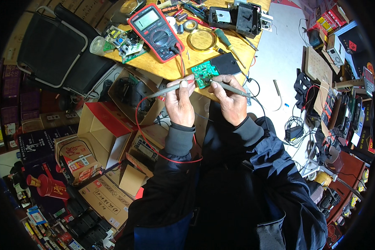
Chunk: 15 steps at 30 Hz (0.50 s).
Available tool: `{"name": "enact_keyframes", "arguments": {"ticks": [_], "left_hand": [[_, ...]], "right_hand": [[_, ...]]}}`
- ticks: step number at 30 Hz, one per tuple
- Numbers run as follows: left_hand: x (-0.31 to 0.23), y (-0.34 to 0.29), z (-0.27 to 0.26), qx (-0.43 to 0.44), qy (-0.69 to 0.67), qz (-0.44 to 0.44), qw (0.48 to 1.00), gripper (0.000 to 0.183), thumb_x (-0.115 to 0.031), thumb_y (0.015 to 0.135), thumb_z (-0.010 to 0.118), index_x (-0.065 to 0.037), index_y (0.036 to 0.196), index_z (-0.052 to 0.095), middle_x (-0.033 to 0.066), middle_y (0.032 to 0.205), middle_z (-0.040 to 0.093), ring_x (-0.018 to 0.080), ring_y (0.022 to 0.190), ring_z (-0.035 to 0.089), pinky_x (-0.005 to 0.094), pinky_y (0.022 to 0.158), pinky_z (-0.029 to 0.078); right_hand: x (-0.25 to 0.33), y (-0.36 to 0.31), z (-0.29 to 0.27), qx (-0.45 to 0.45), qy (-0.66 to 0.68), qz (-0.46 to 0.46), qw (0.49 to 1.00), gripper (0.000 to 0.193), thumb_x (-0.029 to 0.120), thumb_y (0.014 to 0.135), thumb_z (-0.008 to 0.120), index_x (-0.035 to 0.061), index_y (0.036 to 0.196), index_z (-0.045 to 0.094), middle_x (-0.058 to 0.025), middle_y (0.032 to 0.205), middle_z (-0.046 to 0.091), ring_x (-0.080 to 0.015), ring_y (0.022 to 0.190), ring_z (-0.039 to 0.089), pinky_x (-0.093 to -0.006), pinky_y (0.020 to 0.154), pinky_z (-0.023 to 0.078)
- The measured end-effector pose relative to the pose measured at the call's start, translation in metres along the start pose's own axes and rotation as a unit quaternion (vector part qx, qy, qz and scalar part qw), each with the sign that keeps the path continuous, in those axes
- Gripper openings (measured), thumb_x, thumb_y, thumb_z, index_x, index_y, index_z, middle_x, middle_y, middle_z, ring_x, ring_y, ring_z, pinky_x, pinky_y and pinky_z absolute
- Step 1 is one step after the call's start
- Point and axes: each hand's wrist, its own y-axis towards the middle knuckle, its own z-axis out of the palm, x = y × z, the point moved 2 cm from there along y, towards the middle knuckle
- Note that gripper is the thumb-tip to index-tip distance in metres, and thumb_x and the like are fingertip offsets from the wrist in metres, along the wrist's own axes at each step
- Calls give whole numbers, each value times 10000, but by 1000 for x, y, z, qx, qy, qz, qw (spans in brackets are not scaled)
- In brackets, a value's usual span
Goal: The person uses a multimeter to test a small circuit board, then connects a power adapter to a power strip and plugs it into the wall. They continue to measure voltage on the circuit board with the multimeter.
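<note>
My left hand (180, 102) is closed round a grey test probe with a red collar (167, 89), its tip pointing right at a green circuit board (203, 70). In my right hand (230, 100) is a second grey test probe (233, 89), slanting in from the right toward the same board. Whether either tip touches the board is too small to tell. The board lies at the table's near edge, beside a flat black case (228, 63). Farther back lies a red multimeter (155, 33) with its display lit and leads plugged in.
On the yellow table (171, 71) are a magnifying glass (201, 39), a green-handled screwdriver (225, 39), a tape roll (190, 26) and other circuit boards (123, 41). Open cardboard boxes (102, 129) crowd the left, near a black chair (54, 46). A red lead (139, 125) loops over my left sleeve.
</note>
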Motion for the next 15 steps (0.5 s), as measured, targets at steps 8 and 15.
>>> {"name": "enact_keyframes", "arguments": {"ticks": [8, 15], "left_hand": [[0, 0, 0, 2, 9, 4, 1000, 270, -202, 1116, 496, 43, 1217, 544, 251, 1290, 658, 350, 1188, 671, 485, 1057, 549], [1, 1, -1, 2, 12, 2, 1000, 272, -207, 1117, 497, 39, 1222, 546, 249, 1290, 660, 346, 1185, 672, 485, 1057, 550]], "right_hand": [[0, 1, -1, 3, -19, -9, 1000, 128, 85, 1030, 661, -15, 1110, 651, -48, 939, 685, -111, 852, 652, -265, 796, 531], [-2, 1, -1, 4, -20, -10, 1000, 126, 74, 1026, 662, -18, 1111, 652, -49, 955, 686, -112, 857, 653, -264, 797, 529]]}}
